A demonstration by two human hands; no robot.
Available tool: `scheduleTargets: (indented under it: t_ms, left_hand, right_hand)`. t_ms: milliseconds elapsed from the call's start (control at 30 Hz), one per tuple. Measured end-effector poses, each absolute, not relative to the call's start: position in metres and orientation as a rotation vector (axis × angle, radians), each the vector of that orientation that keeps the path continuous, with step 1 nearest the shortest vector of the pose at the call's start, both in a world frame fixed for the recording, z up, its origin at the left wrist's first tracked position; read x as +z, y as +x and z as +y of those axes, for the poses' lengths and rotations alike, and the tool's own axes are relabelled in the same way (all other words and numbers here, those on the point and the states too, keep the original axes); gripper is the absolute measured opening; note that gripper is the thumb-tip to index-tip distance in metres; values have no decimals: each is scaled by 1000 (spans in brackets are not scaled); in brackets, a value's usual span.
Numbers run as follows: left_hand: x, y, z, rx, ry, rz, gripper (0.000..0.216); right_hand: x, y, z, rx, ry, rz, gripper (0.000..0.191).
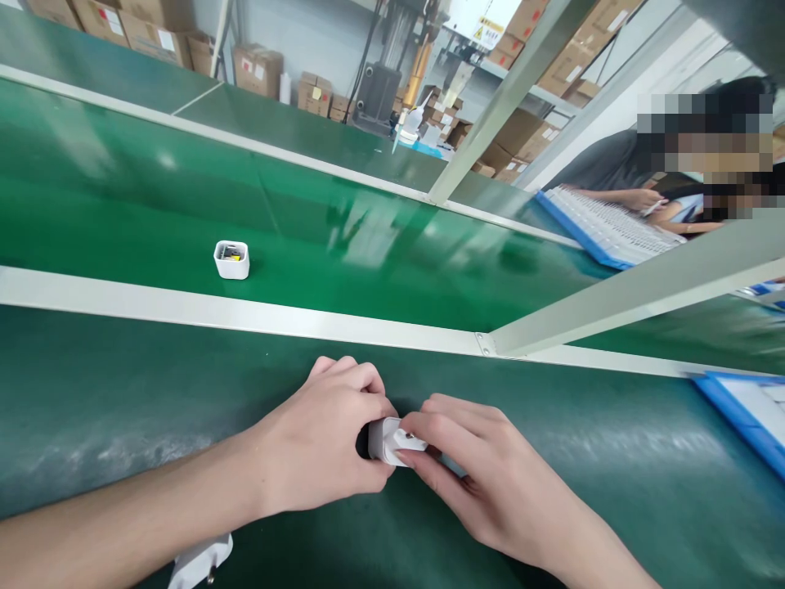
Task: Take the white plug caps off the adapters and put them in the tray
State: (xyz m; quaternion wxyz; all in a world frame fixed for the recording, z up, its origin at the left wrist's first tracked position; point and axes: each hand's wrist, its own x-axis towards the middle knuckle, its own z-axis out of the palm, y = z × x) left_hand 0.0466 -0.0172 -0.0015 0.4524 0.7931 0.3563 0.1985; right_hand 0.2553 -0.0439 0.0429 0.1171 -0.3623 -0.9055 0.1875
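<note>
My left hand [328,438] is curled into a fist around one end of a small white plug housing [392,440] just above the dark green table. My right hand [484,474] pinches the other end of the same housing with thumb and fingers. A dark part shows between my left fingers and the housing. Another white plug piece [199,563] with a metal pin lies under my left forearm at the bottom edge. A small open white housing [231,259] with parts inside stands on the green conveyor belt to the far left.
A white rail [184,307] separates the table from the conveyor belt [123,196]. Slanted metal frame bars [613,303] cross on the right. A blue tray [745,413] sits at the right edge. Across the belt a person works over another blue tray [604,229]. Cardboard boxes are stacked behind.
</note>
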Motion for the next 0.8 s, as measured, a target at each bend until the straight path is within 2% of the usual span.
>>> scheduleTargets:
  t_ms: [133, 333, 500, 633, 800]
  left_hand:
    - [1, 46, -16, 486, 1967, 871, 5]
    - [12, 41, -14, 370, 1891, 827, 28]
    - [20, 41, -11, 346, 1858, 826, 16]
    - [24, 45, -10, 311, 1765, 883, 4]
    - [22, 52, -15, 371, 1702, 967, 11]
  right_hand:
    - [41, 253, -47, 492, -1025, -2648, 10]
    - [35, 252, -50, 437, -1067, -2577, 16]
    - [37, 256, -46, 623, -1005, -2489, 15]
    - [38, 261, -45, 811, -1017, -2412, 24]
    - [33, 265, -43, 878, -1000, -2288, 25]
